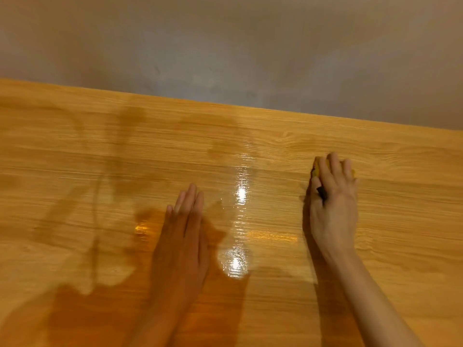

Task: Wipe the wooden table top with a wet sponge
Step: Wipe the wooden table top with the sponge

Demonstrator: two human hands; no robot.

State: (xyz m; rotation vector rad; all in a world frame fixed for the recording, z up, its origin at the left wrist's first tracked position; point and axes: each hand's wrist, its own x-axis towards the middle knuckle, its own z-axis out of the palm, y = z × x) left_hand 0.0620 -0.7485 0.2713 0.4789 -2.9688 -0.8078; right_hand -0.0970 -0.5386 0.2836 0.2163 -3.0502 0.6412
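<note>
The right hand point(334, 194) is lying over a yellow sponge point(317, 166) on the wooden table top point(400, 196), its fingers curling down round the sponge and gripping it against the wood. Only a yellow edge of the sponge is showing past the fingertips, with a dark strip, perhaps a scouring layer, peeking out by the thumb; the blur makes that hard to settle. The sponge is sitting to the right of the bright wet streak point(240, 221) that is glistening down the middle of the table top, and nearer the table's far edge than that streak's lower end.

The left hand point(184, 236) is resting flat on the wood just left of the wet streak, fingers straight and held together, palm down, holding nothing. Darker damp patches and shadow are spreading left of this hand. Beyond the table's far edge a grey wall point(225, 46) is rising.
</note>
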